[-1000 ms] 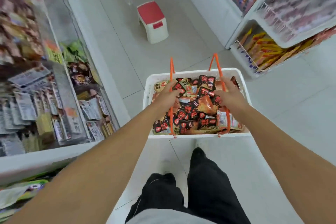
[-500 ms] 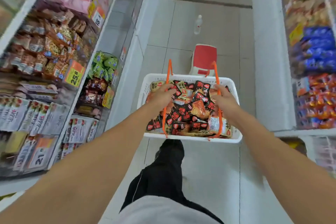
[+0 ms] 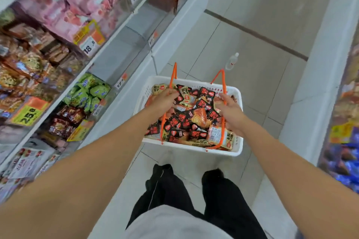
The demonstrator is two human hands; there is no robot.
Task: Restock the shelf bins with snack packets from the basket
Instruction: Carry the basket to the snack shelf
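Observation:
A white plastic basket (image 3: 236, 147) hangs in front of me above the aisle floor, heaped with black-and-red and orange snack packets (image 3: 194, 122). My left hand (image 3: 162, 101) grips the left orange handle (image 3: 172, 75). My right hand (image 3: 230, 111) grips the right orange handle (image 3: 219, 75). Shelf bins (image 3: 85, 93) run along my left, holding green, dark red, pink and brown packets behind clear fronts with price tags.
A clear bottle (image 3: 232, 61) stands on the tiled floor beyond the basket. A white shelf base (image 3: 318, 75) and blue and orange goods (image 3: 343, 151) line the right. My dark-trousered legs (image 3: 186, 196) stand below the basket.
I have turned and walked along the aisle carrying the basket; the red stool has left view, the bottle is nearer, and the left shelf bins are closer. Both hands keep their hold.

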